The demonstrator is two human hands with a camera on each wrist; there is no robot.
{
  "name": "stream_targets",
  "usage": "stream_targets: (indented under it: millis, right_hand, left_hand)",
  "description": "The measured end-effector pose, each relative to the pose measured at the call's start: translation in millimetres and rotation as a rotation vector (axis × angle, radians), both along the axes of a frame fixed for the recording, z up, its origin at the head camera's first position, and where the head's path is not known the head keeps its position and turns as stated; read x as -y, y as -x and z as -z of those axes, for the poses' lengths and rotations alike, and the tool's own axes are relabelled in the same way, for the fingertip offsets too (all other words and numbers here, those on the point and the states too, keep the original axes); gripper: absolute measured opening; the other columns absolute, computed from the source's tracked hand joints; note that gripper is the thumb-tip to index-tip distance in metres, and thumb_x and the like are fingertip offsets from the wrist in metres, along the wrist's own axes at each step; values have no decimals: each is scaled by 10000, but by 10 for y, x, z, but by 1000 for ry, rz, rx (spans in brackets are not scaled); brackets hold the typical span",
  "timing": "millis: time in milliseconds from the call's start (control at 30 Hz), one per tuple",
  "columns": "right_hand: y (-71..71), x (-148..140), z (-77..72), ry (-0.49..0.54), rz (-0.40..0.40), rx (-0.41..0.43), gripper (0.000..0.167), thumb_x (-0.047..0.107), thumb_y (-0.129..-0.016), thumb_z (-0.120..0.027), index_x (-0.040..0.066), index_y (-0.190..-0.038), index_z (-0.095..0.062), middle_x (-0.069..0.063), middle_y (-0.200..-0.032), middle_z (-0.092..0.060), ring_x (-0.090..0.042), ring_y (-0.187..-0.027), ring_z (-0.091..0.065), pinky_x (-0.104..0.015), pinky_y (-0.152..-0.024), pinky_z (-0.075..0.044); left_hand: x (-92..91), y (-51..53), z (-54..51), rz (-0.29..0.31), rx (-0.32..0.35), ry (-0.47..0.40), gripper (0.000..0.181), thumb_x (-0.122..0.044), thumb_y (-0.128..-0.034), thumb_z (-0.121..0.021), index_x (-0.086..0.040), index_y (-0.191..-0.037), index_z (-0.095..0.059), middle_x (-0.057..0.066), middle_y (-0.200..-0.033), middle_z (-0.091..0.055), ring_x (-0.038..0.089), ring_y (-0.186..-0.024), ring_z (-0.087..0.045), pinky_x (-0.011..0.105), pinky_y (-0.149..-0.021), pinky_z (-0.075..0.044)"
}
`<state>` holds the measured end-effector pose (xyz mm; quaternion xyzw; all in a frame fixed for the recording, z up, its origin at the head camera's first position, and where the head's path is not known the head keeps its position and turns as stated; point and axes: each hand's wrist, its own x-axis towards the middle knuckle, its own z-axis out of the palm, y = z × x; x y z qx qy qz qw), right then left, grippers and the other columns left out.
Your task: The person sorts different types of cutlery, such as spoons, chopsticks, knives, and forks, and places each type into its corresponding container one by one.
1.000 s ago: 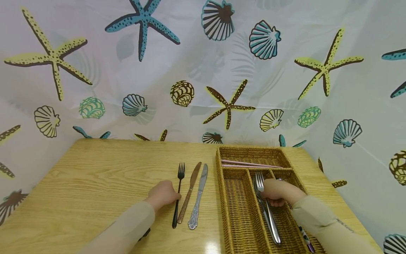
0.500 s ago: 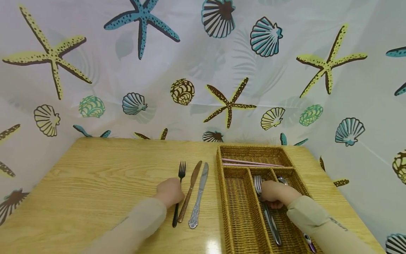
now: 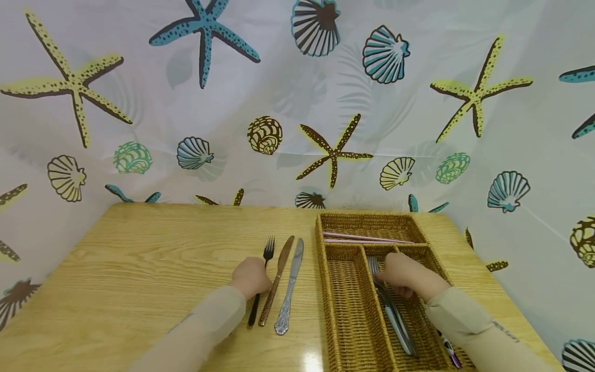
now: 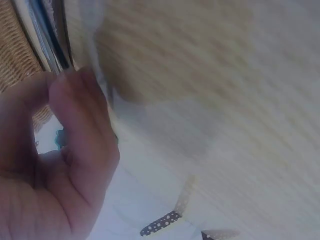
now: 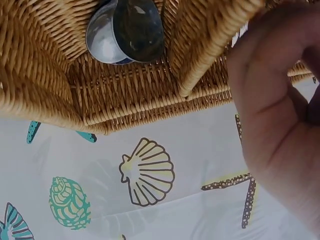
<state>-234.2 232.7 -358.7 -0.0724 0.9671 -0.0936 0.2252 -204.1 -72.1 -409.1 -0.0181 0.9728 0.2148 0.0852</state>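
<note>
My left hand [image 3: 251, 277] pinches a black fork [image 3: 268, 250] by its handle just above the table; in the left wrist view the fingertips [image 4: 75, 90] close round a thin dark handle. Right of it lie a copper-coloured knife [image 3: 283, 258] and a silver knife [image 3: 294, 276] with an ornate handle. My right hand [image 3: 403, 273] reaches into the middle compartment of a wicker cutlery tray [image 3: 321, 268]. Its curled fingers grip the neck of a silver fork [image 3: 373, 264]. Another silver handle lies alongside. The right wrist view hides the fork behind the fingers [image 5: 265, 90].
Pink chopsticks [image 3: 364, 239] lie in the tray's back compartment. Its right compartment holds spoons [image 5: 125, 32] and a purple-tipped handle [image 3: 449, 351]. Woven dividers [image 3: 372, 289] separate the sections. A shell-print cloth [image 3: 279, 103] hangs behind the wooden table [image 3: 153, 258].
My left hand has moved slightly right and tilted the black fork, its handle end swinging left. My right hand has risen slightly, and the silver forks have shifted left in their compartment.
</note>
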Motion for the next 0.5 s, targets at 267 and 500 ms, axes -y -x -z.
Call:
stream_targets:
  millis: [267, 500]
  right_hand:
    - [29, 35, -68, 54, 17, -25, 449, 282, -930, -558, 78, -530, -542, 22, -395, -427, -101, -346, -440, -285, -463, -484]
    - [35, 69, -101, 99, 48, -46, 470, 296, -933, -549, 148, -497, -458, 24, -414, -408, -105, -357, -429, -277, -430, -459]
  left_hand:
    - [124, 40, 60, 8, 70, -180, 280, -78, -788, -599, -96, -534, -482, -4, -430, -460, 109, -389, -420, 219, -419, -333]
    - [229, 88, 98, -50, 140, -418, 333, -50, -820, -533, -94, -490, -513, 6, -430, -515, 107, -376, -421, 216, -417, -353]
